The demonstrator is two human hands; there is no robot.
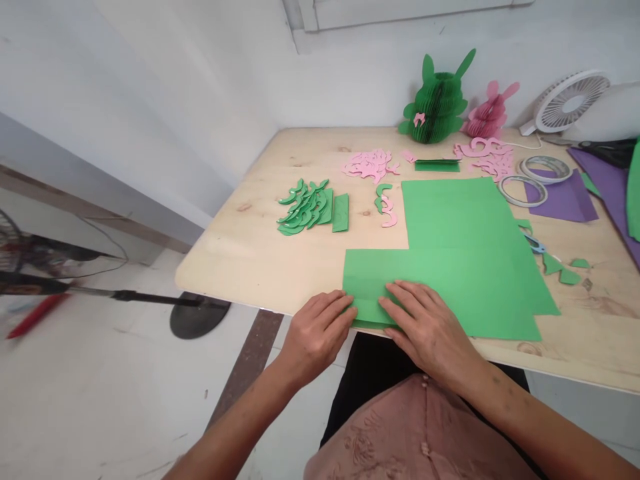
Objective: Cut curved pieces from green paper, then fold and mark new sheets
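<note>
A green paper sheet (460, 280) lies at the front edge of the table, with its front left part folded over into a narrow strip. My left hand (320, 327) is closed at the left end of this fold, its fingertips gripping the paper's edge. Beside it, my right hand (430, 327) rests on the folded part with its fingers apart, the thumb near the front edge. Another green sheet (450, 207) lies partly beneath, towards the back. Whether the thumbs reach under the paper is hidden.
Left of the sheets are green paper cutouts (305, 210) and pink cutouts (370, 165). At the back stand a green honeycomb paper figure (435, 107), a pink one (489, 113) and a white fan (573, 103). Tape rolls (523, 193), purple paper (570, 207) and scissors (607, 152) lie right.
</note>
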